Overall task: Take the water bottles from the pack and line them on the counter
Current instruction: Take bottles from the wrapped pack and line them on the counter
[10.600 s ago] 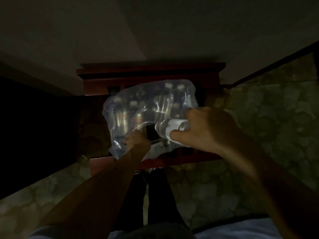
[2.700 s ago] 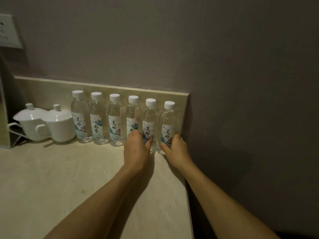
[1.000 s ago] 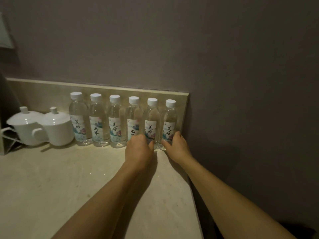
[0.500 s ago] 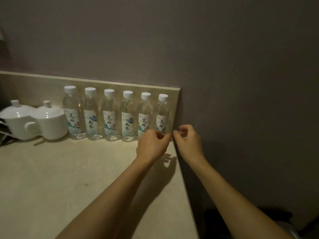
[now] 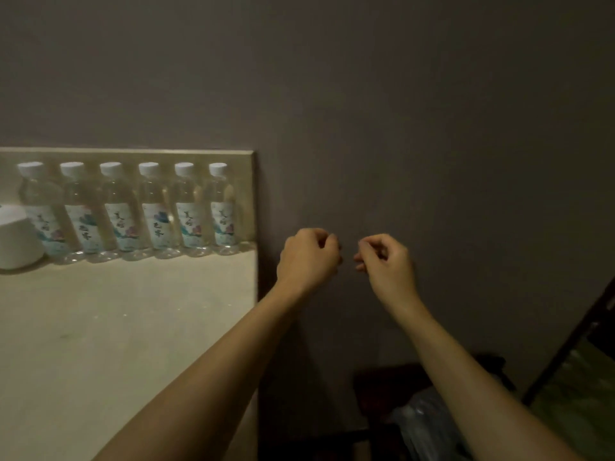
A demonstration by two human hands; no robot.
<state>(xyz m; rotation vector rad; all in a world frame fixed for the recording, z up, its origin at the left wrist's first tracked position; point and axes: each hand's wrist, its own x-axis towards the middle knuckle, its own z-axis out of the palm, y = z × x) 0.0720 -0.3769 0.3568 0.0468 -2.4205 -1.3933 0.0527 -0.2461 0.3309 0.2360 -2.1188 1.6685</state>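
Note:
Several clear water bottles (image 5: 156,214) with white caps and printed labels stand upright in a tight row along the back of the beige counter (image 5: 116,327). The last bottle (image 5: 221,211) sits near the counter's right end. My left hand (image 5: 307,257) and my right hand (image 5: 386,261) hang in the air to the right of the counter's edge, in front of the grey wall. Both have loosely curled fingers and hold nothing. The plastic wrap of the pack (image 5: 429,424) shows dimly low at the right; its contents cannot be made out.
A white lidded cup (image 5: 16,237) stands at the left end of the row, cut by the frame. A low backsplash (image 5: 133,156) runs behind the bottles. Below right are a dark wooden stand (image 5: 382,380) and a dark slanted frame (image 5: 582,334).
Both hands have left the two rightmost bottles and moved right, past the counter's edge. The view has swung right and down, bringing the pack's wrap into sight.

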